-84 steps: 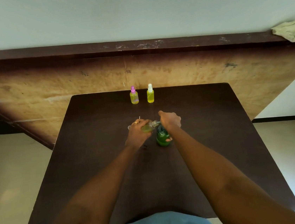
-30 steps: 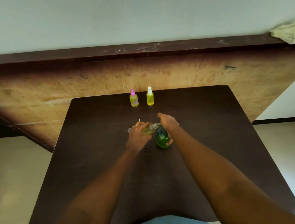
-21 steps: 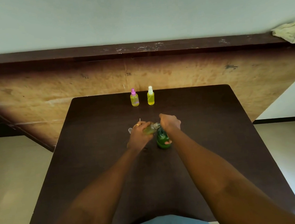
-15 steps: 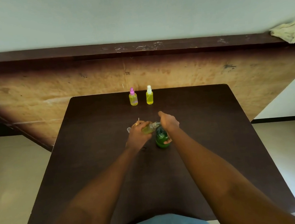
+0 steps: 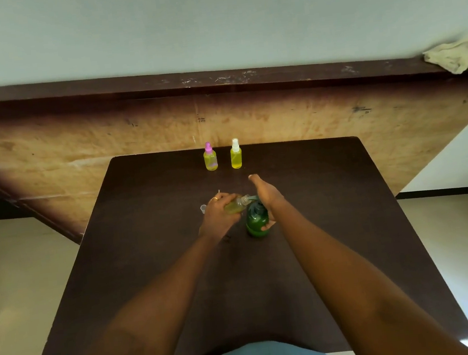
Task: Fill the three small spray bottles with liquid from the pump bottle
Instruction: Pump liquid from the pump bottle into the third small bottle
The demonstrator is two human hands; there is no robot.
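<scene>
Dark table (image 5: 150, 274); right hand (image 5: 267, 196) covers pump bottle (image 5: 257, 222) top.

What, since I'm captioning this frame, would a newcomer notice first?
At the middle of the dark table, the left hand holds a small bottle tilted at the spout of the green pump bottle, which the right hand grips. Near the far edge stand a pink-capped spray bottle and a white-capped spray bottle, both filled yellow.

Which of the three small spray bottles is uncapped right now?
The tilted bottle gripped by the left hand, its open neck at the spout of the pump bottle. The pink-topped bottle and white-topped bottle stand upright and capped, farther back.
</scene>
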